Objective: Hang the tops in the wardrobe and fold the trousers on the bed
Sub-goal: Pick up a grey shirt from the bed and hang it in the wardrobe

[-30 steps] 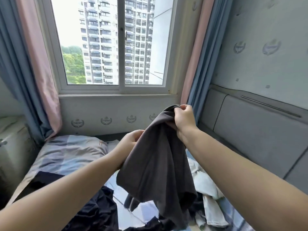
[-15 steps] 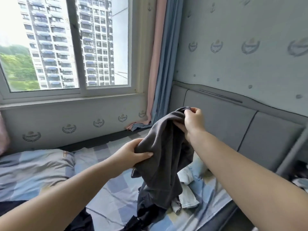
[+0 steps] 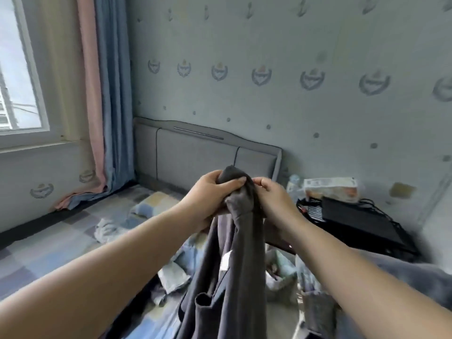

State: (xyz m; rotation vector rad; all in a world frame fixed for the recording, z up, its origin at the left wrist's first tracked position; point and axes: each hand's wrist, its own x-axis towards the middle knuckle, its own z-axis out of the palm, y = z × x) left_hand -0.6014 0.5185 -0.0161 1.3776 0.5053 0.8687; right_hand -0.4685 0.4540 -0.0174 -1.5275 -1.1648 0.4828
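Observation:
A dark grey garment (image 3: 234,260) hangs bunched in front of me, above the bed (image 3: 61,243) with its checked blue sheet. My left hand (image 3: 210,192) grips its bunched top from the left, thumb across the cloth. My right hand (image 3: 274,199) pinches the same top edge from the right. A white label shows on the hanging part, and a sleeve end dangles at the bottom. Light-coloured clothes (image 3: 107,228) lie crumpled on the sheet. No wardrobe is in view.
The grey padded headboard (image 3: 195,157) stands against the patterned wall. To the right, a low stand carries a black device (image 3: 359,223), a packet (image 3: 330,189) and a bottle. Pink and blue curtains (image 3: 102,106) hang by the window at left. More crumpled cloth lies below my arms.
My view has swung right, from the window to the headboard and bedside stand. My left hand rose from the garment's side to its top, beside my right hand.

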